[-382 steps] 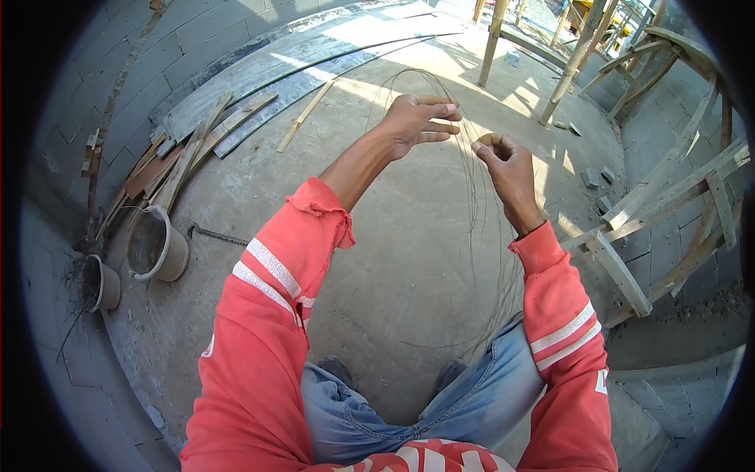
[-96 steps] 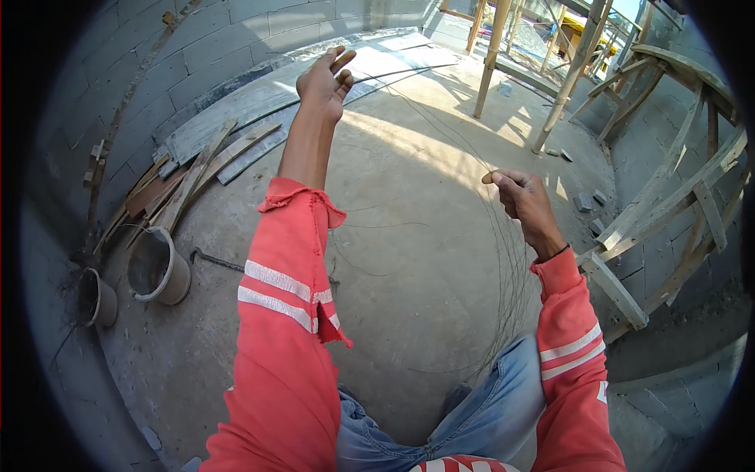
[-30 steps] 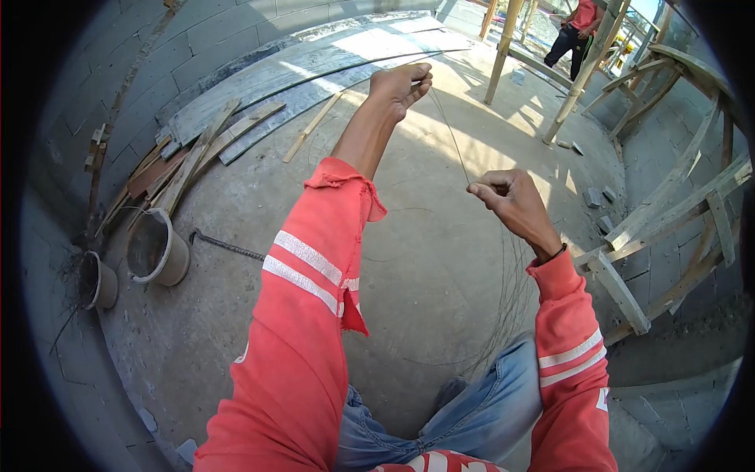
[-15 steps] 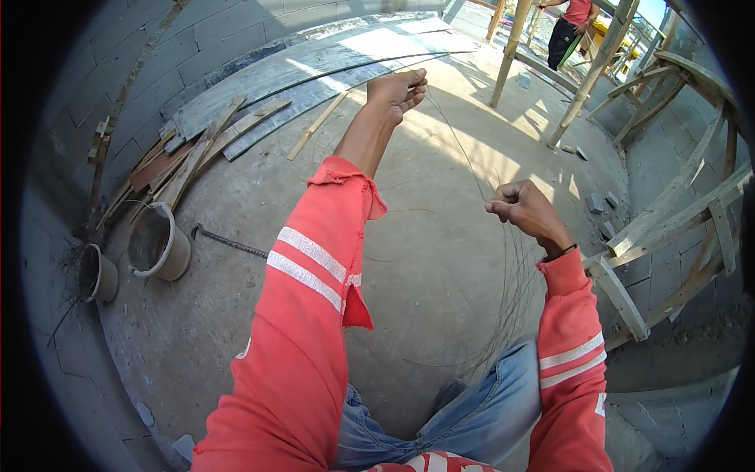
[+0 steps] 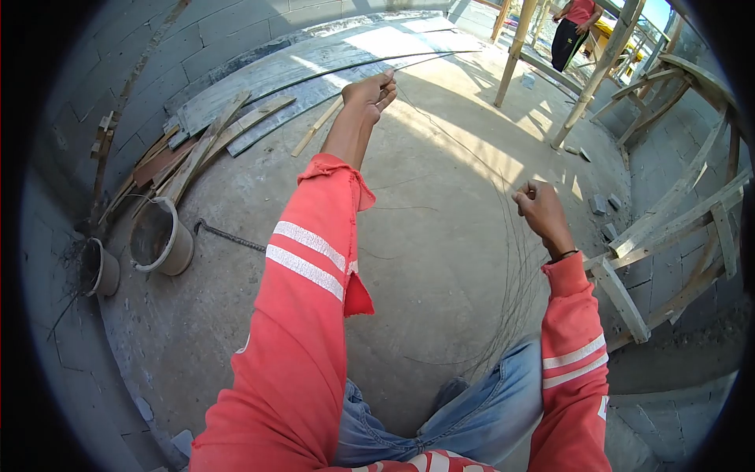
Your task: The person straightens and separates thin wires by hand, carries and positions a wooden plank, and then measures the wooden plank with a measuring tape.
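Left hand (image 5: 371, 96), far: fingers pinched narrow, apparently holding one strand of wire (image 5: 503, 329). Right hand (image 5: 541, 211), nearer: fingers curled; grip on wire cannot be told. The wire arcs down between the hands to the right knee (image 5: 515, 374). Judged risk: overlapping loops could snag if pulled sharply.

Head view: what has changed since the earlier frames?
Since a second ago, the left hand has moved left and the right hand right, widening their gap. Whether the right hand has released the wire is unclear. A person, absent from the first frame, stands behind. Buckets and planks stayed put.
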A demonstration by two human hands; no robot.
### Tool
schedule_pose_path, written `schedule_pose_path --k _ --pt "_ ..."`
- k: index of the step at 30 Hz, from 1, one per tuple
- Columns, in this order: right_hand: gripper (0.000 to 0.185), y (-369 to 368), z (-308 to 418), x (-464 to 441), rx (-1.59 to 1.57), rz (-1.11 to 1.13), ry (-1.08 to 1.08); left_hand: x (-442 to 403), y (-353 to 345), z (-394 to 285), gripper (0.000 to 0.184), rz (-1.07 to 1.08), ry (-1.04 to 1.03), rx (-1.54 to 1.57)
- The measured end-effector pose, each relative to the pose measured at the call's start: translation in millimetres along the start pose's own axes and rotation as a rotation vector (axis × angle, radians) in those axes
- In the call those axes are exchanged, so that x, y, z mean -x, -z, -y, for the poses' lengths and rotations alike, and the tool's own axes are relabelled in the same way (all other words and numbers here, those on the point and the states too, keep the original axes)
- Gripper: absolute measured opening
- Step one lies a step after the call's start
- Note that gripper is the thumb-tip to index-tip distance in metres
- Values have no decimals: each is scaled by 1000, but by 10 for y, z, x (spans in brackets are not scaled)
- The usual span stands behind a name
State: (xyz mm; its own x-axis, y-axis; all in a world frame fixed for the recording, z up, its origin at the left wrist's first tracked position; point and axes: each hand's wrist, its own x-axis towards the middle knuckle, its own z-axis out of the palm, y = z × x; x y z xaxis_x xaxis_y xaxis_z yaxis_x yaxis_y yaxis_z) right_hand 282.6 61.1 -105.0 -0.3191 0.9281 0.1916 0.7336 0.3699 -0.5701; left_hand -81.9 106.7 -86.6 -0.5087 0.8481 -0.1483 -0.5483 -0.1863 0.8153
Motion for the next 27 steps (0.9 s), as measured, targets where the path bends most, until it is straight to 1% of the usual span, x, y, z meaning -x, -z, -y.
schedule_pose_path --k 1,2,4,5,7,8,10,12,13,14,16,17,19,20,22,23,25,26,27 --pt "20 63 57 -42 -412 -112 -115 -11 26 -2 15 -10 13 25" --pt "20 277 112 -59 -920 -7 -193 -38 57 -40 15 -23 18 56" --pt "18 473 392 69 -1382 100 1 -28 93 -61 15 -3 32 80" --pt "18 533 516 133 -1381 108 2 -27 103 -42 15 24 63 91" --pt "18 565 672 242 -577 749 87 -24 77 -52 15 20 39 74" --pt "18 418 538 221 -583 751 82 -19 54 -39 15 21 19 60" --pt "18 17 57 102 346 364 159 49 17 12 15 4 -1 10" --pt "18 31 -186 -16 164 49 10 9 10 86 15 -1 9 50" --pt "19 159 -76 2 -286 -85 -153 -14 27 83 15 -36 21 79" --pt "21 353 -63 -27 -927 -26 -216 -37 57 76 15 -33 10 89" --pt "20 598 247 128 -1440 7 -51 -89 141 101 16 -53 30 148" --pt "20 652 286 216 -1431 12 -51 -123 162 111 16 -41 43 156" --pt "16 705 304 362 -628 691 103 -114 113 105 16 -49 37 147" --pt "16 564 177 367 -626 693 92 -95 92 126 16 -57 32 129" --pt "14 159 -208 322 467 320 258 0 22 145 15 -67 18 115" --pt "14 156 -255 335 468 320 251 28 4 154 15 -76 -8 102" --pt "12 249 -327 268 -406 -23 -217 -34 47 156 15 -89 4 120" --pt "11 432 -322 255 -931 10 -271 -73 76 152 15 -109 18 139" --pt "10 545 -138 342 -1161 23 -193 -90 90 153 15 -114 14 145"
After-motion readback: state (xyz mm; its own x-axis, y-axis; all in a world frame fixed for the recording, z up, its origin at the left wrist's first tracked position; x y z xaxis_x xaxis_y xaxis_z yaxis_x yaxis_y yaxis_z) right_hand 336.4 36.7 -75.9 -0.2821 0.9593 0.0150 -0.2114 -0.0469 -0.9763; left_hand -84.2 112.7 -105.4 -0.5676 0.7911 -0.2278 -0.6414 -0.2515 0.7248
